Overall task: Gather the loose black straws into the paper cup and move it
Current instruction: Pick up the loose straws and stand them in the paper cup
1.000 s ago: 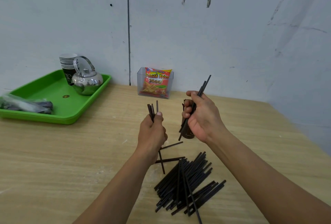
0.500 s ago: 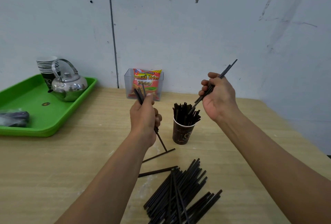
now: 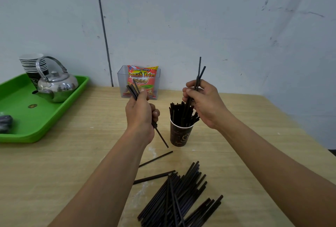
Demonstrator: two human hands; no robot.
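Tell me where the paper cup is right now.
In the head view the paper cup stands upright near centre, just below the right hand, with the loose straw pile nearer the camera.

The table (image 3: 72, 163) is pale matt wood grain. The kettle (image 3: 58, 86) is mirror-bright metal on a glossy green plastic tray (image 3: 45, 123). The straws (image 3: 178, 196) look matt black, the cup (image 3: 180, 136) printed paper, the snack box (image 3: 121, 81) clear plastic.
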